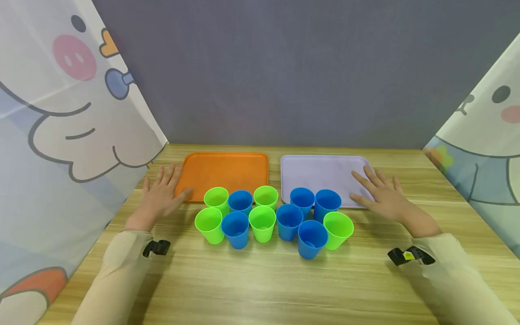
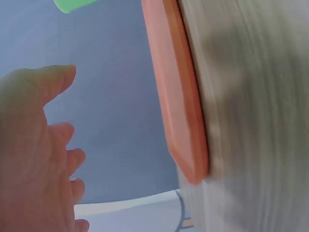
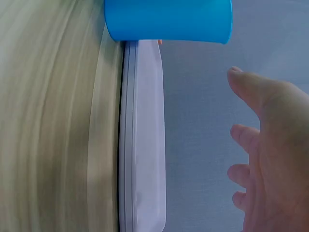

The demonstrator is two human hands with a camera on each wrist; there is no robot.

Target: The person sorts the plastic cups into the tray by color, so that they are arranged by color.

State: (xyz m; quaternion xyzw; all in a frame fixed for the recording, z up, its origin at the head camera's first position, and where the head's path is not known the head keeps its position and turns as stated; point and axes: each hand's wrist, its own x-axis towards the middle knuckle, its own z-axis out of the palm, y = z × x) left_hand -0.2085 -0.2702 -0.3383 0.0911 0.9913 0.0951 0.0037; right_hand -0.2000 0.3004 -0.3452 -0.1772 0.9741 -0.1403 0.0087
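- Writing: the small yellow patch on my right wrist strap (image 1: 410, 256) is too small to read; my left wrist strap (image 1: 156, 247) is plain black from here.
- Eleven cups, upright with mouths up, stand close together on one wood-grain table (image 1: 252, 289); take their middle as the clock's centre, twelve being away from me.
- Five are green cups (image 1: 262, 230): the outermost ones sit at nine and three o'clock.
- Six are blue cups (image 1: 237, 237): the one nearest me is at four o'clock.
- Two trays lie beyond: an orange tray (image 1: 227, 169) at eleven and a lavender tray (image 1: 321, 176) at one, their near edges partly hidden by the cups.
- Two hands, both mine. My left hand (image 1: 161, 193), between nine and ten, is wide open, fingers spread, holding nothing, by the orange tray's outer end.
- My right hand (image 1: 383, 196), between two and three, is just as open and free, by the lavender tray's outer end.
- One grey backdrop (image 1: 276, 72) rises at twelve; two cartoon-printed panels flank it, the left panel (image 1: 61, 135) at ten, the right panel (image 1: 487, 144) at two.
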